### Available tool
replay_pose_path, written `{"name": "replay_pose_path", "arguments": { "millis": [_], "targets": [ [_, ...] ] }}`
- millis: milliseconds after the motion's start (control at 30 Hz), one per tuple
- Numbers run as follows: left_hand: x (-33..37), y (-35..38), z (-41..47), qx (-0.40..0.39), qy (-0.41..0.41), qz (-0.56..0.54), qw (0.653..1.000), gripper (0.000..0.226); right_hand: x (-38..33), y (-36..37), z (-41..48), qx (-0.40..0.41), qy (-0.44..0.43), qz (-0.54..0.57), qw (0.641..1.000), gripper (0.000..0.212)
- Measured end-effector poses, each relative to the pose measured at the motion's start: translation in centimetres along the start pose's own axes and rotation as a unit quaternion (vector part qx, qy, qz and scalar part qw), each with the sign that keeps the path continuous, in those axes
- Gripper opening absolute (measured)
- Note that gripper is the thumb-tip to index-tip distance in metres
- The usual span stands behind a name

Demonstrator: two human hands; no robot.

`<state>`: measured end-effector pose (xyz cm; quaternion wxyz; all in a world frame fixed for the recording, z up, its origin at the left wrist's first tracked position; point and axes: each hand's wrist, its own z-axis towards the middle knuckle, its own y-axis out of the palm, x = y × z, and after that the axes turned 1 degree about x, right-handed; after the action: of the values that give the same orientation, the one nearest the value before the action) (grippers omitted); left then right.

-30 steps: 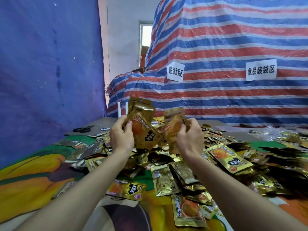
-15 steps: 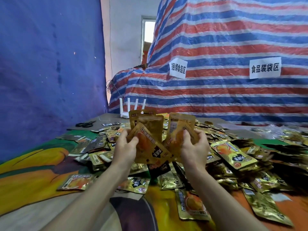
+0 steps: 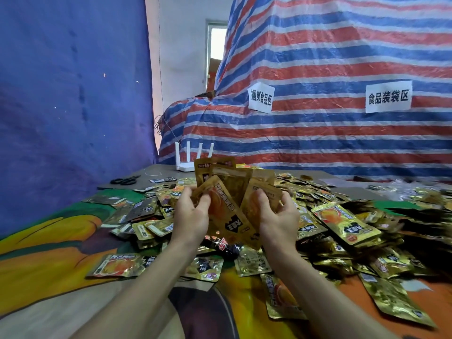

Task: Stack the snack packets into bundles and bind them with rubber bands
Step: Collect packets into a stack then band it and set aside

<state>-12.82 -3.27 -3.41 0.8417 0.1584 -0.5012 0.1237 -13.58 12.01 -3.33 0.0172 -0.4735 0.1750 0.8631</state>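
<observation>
1. Foreground: two bare forearms reach forward over a table (image 3: 36, 270) covered with a colourful printed sheet; loose gold packets lie flat on it, among them one gold packet (image 3: 397, 300) near the right edge.
2. Left hand (image 3: 192, 216): fingers curled, thumb on the near face, pinching the left side of a fanned bunch of gold snack packets (image 3: 226, 204) held upright above the table.
3. Right hand (image 3: 278, 216): palm turned upward, fingers partly spread; its thumb and fingertips touch the right-hand packets of the same bunch. How firmly it grips cannot be told.
4. The held bunch is uneven: the front packet is tilted, those behind stand nearly upright, and their tops project above both hands.
5. Behind and to the right of the hands: a large heap of loose packets (image 3: 342, 223), overlapping and facing various ways.
6. Farther back, on the left: black scissors (image 3: 124, 180) on the bare grey tabletop, and a white router (image 3: 189, 157) with four upright antennas.
7. Background: a blue tarpaulin (image 3: 68, 94) on the left; a red, white and blue striped tarpaulin (image 3: 342, 143) bearing two white paper signs (image 3: 389, 96).
</observation>
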Motion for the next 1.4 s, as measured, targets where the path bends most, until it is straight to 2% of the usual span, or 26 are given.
{"name": "replay_pose_path", "arguments": {
  "millis": [67,100,167,233,333,433,500,700,800,900,1000,1133,1167,1267,1333,1400],
  "targets": [
    [0.0,0.5,-0.5,-0.01,-0.008,-0.016,1.0,0.008,0.3,0.4,-0.3,0.001,0.017,0.003,1.0,0.008],
    [0.2,0.8,-0.9,-0.018,-0.017,-0.027,0.999,0.014,0.4,0.6,-0.5,0.0,0.022,0.005,1.0,0.009],
    [0.0,1.5,-1.7,-0.03,-0.036,-0.034,0.998,0.042,0.5,1.0,-0.9,-0.012,0.016,0.007,1.0,0.009],
    [-0.3,2.0,-2.3,-0.034,-0.039,-0.023,0.998,0.052,0.5,1.3,-1.4,-0.022,-0.005,-0.001,1.0,0.006],
    [-0.7,1.9,-2.3,-0.038,-0.046,-0.017,0.998,0.05,0.6,1.3,-1.4,-0.018,-0.01,-0.006,1.0,0.007],
    [-0.6,1.6,-2.1,-0.036,-0.018,-0.028,0.999,0.035,0.6,1.2,-1.0,-0.013,0.013,0.007,1.0,0.01],
    [-0.2,1.6,-2.3,-0.027,-0.003,-0.028,0.999,0.036,0.6,1.0,-0.7,0.005,0.019,0.017,1.0,0.008],
    [1.0,1.0,-2.5,0.005,0.039,-0.003,0.999,0.093,0.5,-0.3,0.4,0.065,0.008,0.024,0.998,0.009],
    [1.2,1.0,-3.1,-0.002,0.07,0.014,0.997,0.103,0.6,-0.3,0.3,0.058,0.001,0.015,0.998,0.012],
    [1.4,1.2,-3.7,0.006,0.086,0.018,0.996,0.1,0.5,0.1,0.0,0.045,-0.011,0.005,0.999,0.013],
    [1.9,1.3,-3.9,0.03,0.112,0.01,0.993,0.085,0.0,0.0,0.1,0.057,-0.065,-0.037,0.996,0.01],
    [1.7,1.2,-3.8,0.019,0.087,-0.018,0.996,0.1,-0.2,-0.4,0.2,0.078,-0.067,-0.05,0.993,0.01],
    [1.4,1.4,-3.9,-0.002,0.08,-0.02,0.997,0.089,-0.1,-0.3,0.0,0.059,-0.053,-0.04,0.996,0.009],
    [0.7,2.4,-4.2,-0.046,0.075,-0.02,0.996,0.03,0.4,0.6,-1.1,-0.034,0.011,0.0,0.999,0.021],
    [0.2,2.6,-4.2,-0.06,0.079,0.002,0.995,0.02,0.7,1.2,-1.7,-0.08,0.055,-0.007,0.995,0.034],
    [0.2,2.3,-4.2,-0.079,0.08,0.012,0.994,0.025,0.8,1.5,-2.3,-0.111,0.096,0.022,0.989,0.048]
  ]
}}
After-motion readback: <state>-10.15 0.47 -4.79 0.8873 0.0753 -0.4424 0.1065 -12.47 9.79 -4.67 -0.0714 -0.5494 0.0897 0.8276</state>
